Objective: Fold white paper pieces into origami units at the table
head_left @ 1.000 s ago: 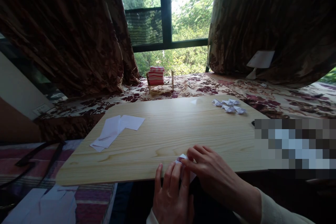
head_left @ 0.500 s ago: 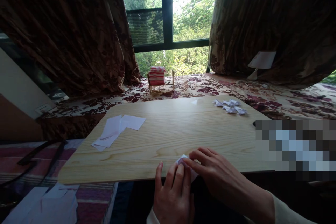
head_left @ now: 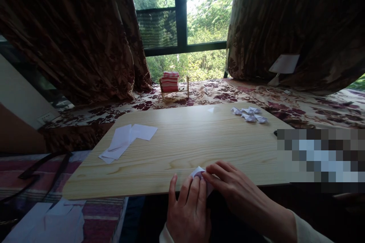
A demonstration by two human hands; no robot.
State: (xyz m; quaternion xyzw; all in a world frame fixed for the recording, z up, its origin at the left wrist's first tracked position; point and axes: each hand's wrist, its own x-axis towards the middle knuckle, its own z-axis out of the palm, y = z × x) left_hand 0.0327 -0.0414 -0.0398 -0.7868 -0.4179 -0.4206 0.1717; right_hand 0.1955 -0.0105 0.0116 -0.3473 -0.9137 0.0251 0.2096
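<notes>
At the near edge of the light wooden board (head_left: 182,144), both my hands work a small folded white paper piece (head_left: 197,172). My left hand (head_left: 186,209) rests its fingers on the piece from below, fingers close together. From the right, my right hand (head_left: 234,190) pinches the piece's upper corner with its fingertips. Most of the paper is hidden under my fingers.
A fan of white paper slips (head_left: 125,140) lies on the board's left side. Several finished folded paper pieces (head_left: 249,114) sit at its far right corner. A small wooden rack with a striped stack (head_left: 170,82) stands on the flowered cloth by the window. More paper (head_left: 51,222) lies lower left.
Both hands stay on the folded piece with only slight finger shifts; my right fingertips have drawn a little closer over the paper. The view barely moves.
</notes>
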